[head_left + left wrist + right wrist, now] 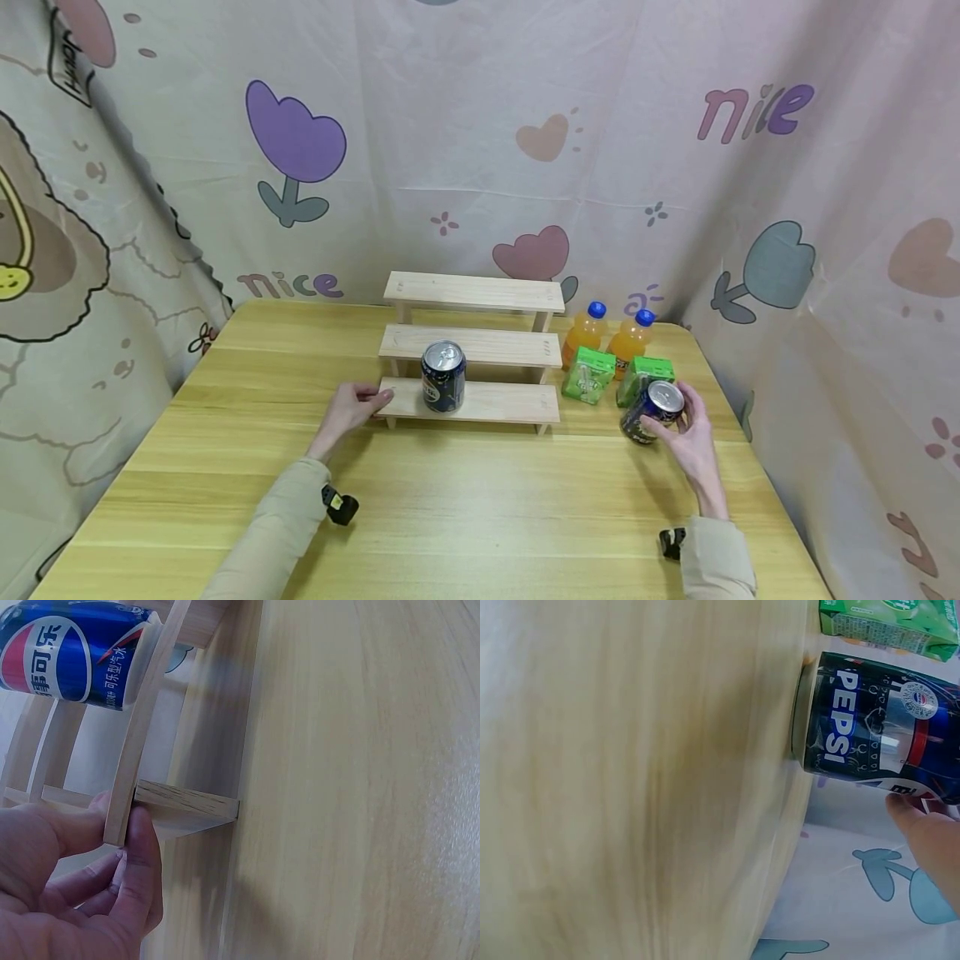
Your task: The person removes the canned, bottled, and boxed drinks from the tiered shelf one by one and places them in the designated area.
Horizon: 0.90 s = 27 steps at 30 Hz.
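Observation:
My left hand [356,410] pinches the left end of the lowest board of a three-step wooden shelf [510,403]; thumb and fingers lie on either face of the board [124,791] in the left wrist view. On that lowest board stands an upright blue Pepsi can [442,379]. Over at the right, my right hand [692,437] holds a second dark blue Pepsi can [651,412] between thumb and fingers. PEPSI lettering on this can [877,724] shows in the right wrist view. Whether its base touches the table cannot be told.
Two green juice cartons, one [589,375] beside the shelf and another [637,373] behind the held can, stand on the wooden table [465,517]. Behind them are two orange drink bottles [585,333] with blue caps. A printed curtain [450,150] hangs along the back and sides.

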Each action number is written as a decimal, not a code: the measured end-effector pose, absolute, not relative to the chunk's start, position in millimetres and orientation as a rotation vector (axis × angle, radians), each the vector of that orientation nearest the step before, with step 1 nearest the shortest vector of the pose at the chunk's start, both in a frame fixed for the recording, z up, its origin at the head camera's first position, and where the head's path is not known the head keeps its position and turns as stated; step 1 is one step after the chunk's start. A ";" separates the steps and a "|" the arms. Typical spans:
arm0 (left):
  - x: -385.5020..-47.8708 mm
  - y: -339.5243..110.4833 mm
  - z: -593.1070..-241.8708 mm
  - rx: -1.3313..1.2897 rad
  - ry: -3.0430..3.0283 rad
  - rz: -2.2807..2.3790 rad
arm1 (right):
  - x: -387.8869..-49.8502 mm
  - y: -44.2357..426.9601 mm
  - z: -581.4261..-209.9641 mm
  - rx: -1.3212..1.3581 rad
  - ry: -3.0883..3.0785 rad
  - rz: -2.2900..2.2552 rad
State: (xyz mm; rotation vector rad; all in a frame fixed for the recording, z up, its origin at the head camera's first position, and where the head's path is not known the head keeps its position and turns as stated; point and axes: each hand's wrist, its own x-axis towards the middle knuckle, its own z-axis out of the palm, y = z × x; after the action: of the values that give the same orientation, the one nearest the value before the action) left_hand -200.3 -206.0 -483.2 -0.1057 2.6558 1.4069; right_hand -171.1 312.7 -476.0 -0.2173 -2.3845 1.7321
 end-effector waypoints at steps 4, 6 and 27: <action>-200.3 -205.9 -483.7 -0.104 2.653 1.415 | -172.1 309.0 -475.3 -0.178 -2.224 1.732; -200.3 -206.0 -484.2 -0.108 2.653 1.415 | -172.6 306.2 -472.7 -0.138 -2.134 1.732; -199.8 -205.6 -481.9 -0.127 2.639 1.400 | -186.0 224.1 -424.8 0.068 -2.127 1.663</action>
State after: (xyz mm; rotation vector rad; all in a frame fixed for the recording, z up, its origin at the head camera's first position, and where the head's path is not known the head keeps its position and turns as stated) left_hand -199.8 -205.6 -481.9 -0.1266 2.6390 1.3998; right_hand -186.0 224.1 -424.8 0.0676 -2.1269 1.6634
